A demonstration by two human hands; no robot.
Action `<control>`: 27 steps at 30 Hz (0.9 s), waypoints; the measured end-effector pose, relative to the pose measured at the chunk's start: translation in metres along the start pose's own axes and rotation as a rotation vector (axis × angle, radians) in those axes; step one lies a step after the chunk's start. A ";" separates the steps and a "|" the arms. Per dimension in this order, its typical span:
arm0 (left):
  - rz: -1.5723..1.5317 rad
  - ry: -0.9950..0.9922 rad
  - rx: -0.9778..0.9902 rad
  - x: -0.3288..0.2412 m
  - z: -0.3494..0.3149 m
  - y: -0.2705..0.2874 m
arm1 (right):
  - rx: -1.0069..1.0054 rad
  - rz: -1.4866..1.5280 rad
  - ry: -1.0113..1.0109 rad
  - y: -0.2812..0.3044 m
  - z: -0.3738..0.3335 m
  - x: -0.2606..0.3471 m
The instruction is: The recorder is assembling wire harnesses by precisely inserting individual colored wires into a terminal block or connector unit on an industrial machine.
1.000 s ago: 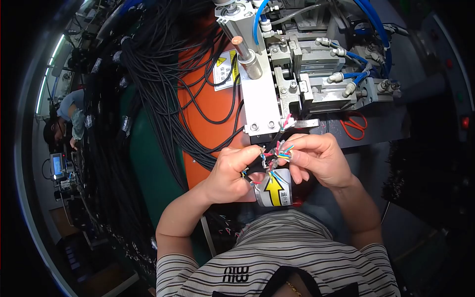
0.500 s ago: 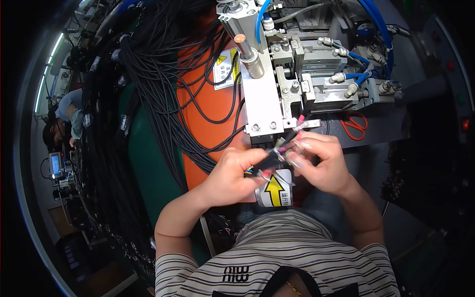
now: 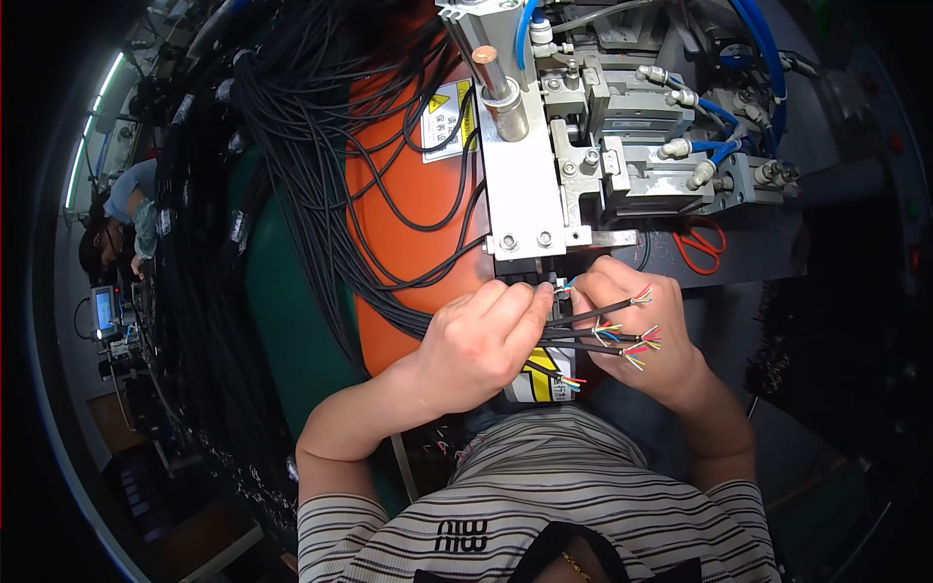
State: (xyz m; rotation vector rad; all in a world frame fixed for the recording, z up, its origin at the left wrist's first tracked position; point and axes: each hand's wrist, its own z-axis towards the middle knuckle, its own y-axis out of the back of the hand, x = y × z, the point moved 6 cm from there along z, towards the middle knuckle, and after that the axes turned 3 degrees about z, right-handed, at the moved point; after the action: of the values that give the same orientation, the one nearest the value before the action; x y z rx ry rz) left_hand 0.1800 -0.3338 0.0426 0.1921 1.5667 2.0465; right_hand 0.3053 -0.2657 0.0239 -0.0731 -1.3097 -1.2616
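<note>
Several black cables (image 3: 598, 314) pass through the grip of my left hand (image 3: 483, 335). Their stripped ends fan out to the right, showing thin red, yellow, white, blue and green wires (image 3: 649, 338). One cable end is pinched between my left thumb and forefinger, just in front of the machine. My right hand (image 3: 637, 335) is closed, its thumb and forefinger on a small blue and white wire (image 3: 569, 286) at that end. A yellow arrow label (image 3: 540, 381) lies partly hidden under the cables.
A metal pneumatic machine (image 3: 520, 189) with blue air hoses (image 3: 775, 68) stands directly ahead. Red-handled scissors (image 3: 700, 245) lie right of it. Long black cables (image 3: 311, 175) cover the orange surface (image 3: 408, 272) at left. Another person (image 3: 131, 219) sits far left.
The cable ends, blurred and bunched between my hands before, now spread rightward from my left hand. My left hand has moved slightly right, its fingertips meeting my right fingertips near the machine.
</note>
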 end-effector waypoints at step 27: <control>0.045 -0.035 0.020 -0.006 0.006 0.002 | -0.074 -0.068 -0.008 -0.005 -0.008 0.001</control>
State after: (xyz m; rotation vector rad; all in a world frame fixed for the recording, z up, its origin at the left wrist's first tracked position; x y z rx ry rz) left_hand 0.1873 -0.3324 0.0475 0.2712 1.5758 2.0508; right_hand 0.3071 -0.2736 0.0191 -0.0864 -1.2820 -1.3692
